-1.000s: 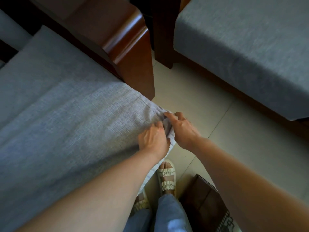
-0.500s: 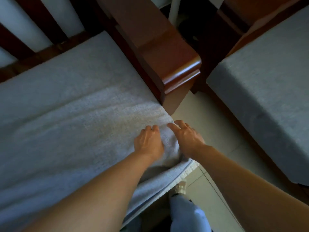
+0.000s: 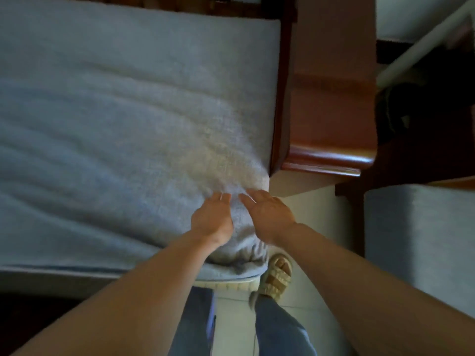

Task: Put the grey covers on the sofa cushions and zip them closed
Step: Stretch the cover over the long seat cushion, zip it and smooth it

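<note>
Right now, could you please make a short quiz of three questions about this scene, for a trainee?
1. True or false: both hands lie on the front right corner of the cushion.
2. What is to the right of this corner? A) wooden armrest B) a lamp C) a table
3. Where is the cover bunched up?

Key:
1. True: left hand, right hand.
2. A
3. At the front corner, below the hands.

No readable text, labels, brands or numbers anywhere in view.
</note>
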{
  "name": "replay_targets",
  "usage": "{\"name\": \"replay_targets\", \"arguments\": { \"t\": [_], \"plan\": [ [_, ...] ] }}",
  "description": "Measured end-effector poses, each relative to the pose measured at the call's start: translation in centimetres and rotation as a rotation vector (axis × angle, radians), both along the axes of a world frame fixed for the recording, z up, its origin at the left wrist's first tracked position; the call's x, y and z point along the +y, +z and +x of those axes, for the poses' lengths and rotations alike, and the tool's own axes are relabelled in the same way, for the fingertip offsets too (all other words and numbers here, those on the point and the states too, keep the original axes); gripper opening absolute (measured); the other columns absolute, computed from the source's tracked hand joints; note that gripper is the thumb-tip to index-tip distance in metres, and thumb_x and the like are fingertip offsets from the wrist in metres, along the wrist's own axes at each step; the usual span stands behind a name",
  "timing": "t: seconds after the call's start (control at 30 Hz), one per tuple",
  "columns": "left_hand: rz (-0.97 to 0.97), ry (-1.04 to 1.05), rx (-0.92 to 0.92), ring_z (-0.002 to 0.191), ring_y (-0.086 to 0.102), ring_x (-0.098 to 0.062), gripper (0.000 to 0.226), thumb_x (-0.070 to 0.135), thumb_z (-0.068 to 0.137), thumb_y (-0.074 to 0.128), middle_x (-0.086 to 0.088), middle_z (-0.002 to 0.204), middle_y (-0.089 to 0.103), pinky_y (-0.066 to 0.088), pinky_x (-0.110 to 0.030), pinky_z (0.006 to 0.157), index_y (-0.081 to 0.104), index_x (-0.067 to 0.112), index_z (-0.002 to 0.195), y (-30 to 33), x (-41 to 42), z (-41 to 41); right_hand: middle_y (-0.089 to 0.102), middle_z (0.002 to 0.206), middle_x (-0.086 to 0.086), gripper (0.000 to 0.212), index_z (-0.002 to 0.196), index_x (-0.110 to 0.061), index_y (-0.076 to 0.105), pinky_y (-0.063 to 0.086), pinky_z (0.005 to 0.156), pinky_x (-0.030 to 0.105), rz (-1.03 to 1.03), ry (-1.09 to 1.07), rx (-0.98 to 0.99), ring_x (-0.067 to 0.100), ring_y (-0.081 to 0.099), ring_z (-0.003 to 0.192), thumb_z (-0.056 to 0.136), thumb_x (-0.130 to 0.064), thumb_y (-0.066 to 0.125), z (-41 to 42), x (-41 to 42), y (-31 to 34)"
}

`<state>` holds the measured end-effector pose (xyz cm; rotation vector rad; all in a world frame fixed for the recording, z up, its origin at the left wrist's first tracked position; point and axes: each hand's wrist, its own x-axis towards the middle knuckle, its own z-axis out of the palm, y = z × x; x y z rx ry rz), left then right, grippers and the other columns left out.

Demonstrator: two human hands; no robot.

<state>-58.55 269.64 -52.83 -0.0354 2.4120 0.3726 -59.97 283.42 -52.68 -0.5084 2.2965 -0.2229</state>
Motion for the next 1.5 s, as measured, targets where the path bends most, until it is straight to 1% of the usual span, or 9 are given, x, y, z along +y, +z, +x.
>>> {"name": "replay_targets", "arguments": {
  "t": [0.17, 0.37, 0.57, 0.73, 0.9, 1.1, 1.3, 1.4, 1.5],
  "plan": [
    [-0.053, -0.020, 0.105, 0.127, 0.039, -0.018, 0.050, 0.019, 0.092, 0.051, 0.005, 0.146, 0.029, 0.037, -0.037, 0.096, 0.034, 0.019, 0.139, -1.4, -1.0, 2.4, 0.001, 0.158, 0.004, 0.091, 0.150, -0.022, 0.005, 0.026, 0.112, 0.038, -0.040, 0.111, -0.072, 0.024, 0.007, 0.144, 0.080, 0.004, 0.058, 1.6, -1.2, -0.9],
    [-0.035, 0.008, 0.257, 0.141, 0.016, -0.014, 0.058, 0.019, 0.092, 0.049, 0.008, 0.156, 0.010, 0.025, -0.043, 0.109, 0.024, 0.024, 0.144, -3.8, -1.3, 6.1, -0.028, 0.153, -0.001, 0.092, 0.149, -0.025, -0.010, 0.010, 0.117, 0.036, -0.005, 0.192, 0.052, 0.020, -0.018, 0.143, 0.088, -0.020, 0.057, 4.2, 0.2, -3.8],
    [-0.117, 0.117, 0.357, 0.140, 0.017, -0.013, 0.048, 0.032, 0.096, 0.041, 0.009, 0.154, 0.017, 0.020, -0.051, 0.110, 0.028, 0.028, 0.142, -4.7, -0.6, 12.4, -0.032, 0.152, 0.001, 0.095, 0.148, -0.023, -0.013, 0.006, 0.117, 0.035, -0.042, 0.221, 0.159, 0.020, -0.023, 0.142, 0.087, -0.025, 0.060, 5.1, 0.7, -5.3],
    [-0.141, 0.208, 0.415, 0.141, 0.010, -0.013, 0.050, 0.039, 0.099, 0.029, 0.008, 0.157, 0.010, 0.007, -0.051, 0.113, 0.021, 0.027, 0.147, -6.2, 1.8, 14.5, -0.021, 0.156, -0.001, 0.090, 0.150, -0.023, -0.003, 0.004, 0.119, 0.037, -0.156, 0.134, 0.250, 0.019, -0.018, 0.143, 0.087, -0.033, 0.061, 6.1, 1.0, -6.9],
    [-0.151, 0.191, 0.526, 0.140, 0.014, -0.013, 0.047, 0.037, 0.100, 0.024, 0.007, 0.156, 0.017, 0.004, -0.048, 0.114, 0.028, 0.025, 0.146, -6.8, 2.2, 15.5, -0.004, 0.158, -0.003, 0.066, 0.149, -0.021, 0.015, 0.001, 0.119, 0.038, -0.344, -0.052, 0.326, 0.019, -0.011, 0.145, 0.094, -0.016, 0.049, 9.6, 0.7, -8.4],
    [-0.061, 0.158, 0.765, 0.127, 0.042, -0.019, 0.042, 0.027, 0.090, 0.052, 0.000, 0.135, 0.051, 0.022, -0.049, 0.108, 0.052, 0.015, 0.130, -7.8, 3.1, 18.9, 0.018, 0.156, 0.003, 0.052, 0.145, -0.011, 0.029, 0.003, 0.115, 0.022, -0.531, -0.191, 0.461, 0.018, 0.004, 0.145, 0.094, 0.000, 0.039, 13.5, 1.4, -9.6],
    [-0.095, 0.205, 0.983, 0.128, 0.042, -0.019, 0.065, 0.009, 0.072, 0.069, 0.001, 0.131, 0.052, 0.031, -0.049, 0.103, 0.046, 0.014, 0.134, -11.3, 4.1, 22.2, 0.028, 0.151, 0.009, 0.062, 0.143, -0.005, 0.034, 0.024, 0.116, 0.036, -0.630, -0.258, 0.637, 0.020, 0.021, 0.142, 0.084, 0.006, 0.052, 19.0, 1.4, -11.2],
    [-0.099, 0.258, 1.130, 0.117, 0.043, -0.019, 0.058, 0.011, 0.068, 0.069, 0.000, 0.120, 0.056, 0.034, -0.051, 0.100, 0.054, 0.014, 0.124, -12.6, 4.4, 20.9, 0.038, 0.134, 0.017, 0.054, 0.131, -0.003, 0.050, 0.046, 0.098, 0.038, -0.716, -0.325, 0.777, 0.027, 0.041, 0.124, 0.079, 0.005, 0.061, 19.4, 1.7, -12.4],
    [-0.074, 0.362, 1.238, 0.110, 0.043, -0.021, 0.055, 0.011, 0.064, 0.062, -0.002, 0.112, 0.056, 0.034, -0.055, 0.099, 0.055, 0.014, 0.118, -14.1, 5.0, 19.7, 0.047, 0.111, 0.017, 0.041, 0.106, -0.003, 0.060, 0.049, 0.080, 0.038, -0.777, -0.413, 0.994, 0.029, 0.051, 0.099, 0.066, 0.003, 0.069, 19.1, 1.4, -13.4]
  ]
}}
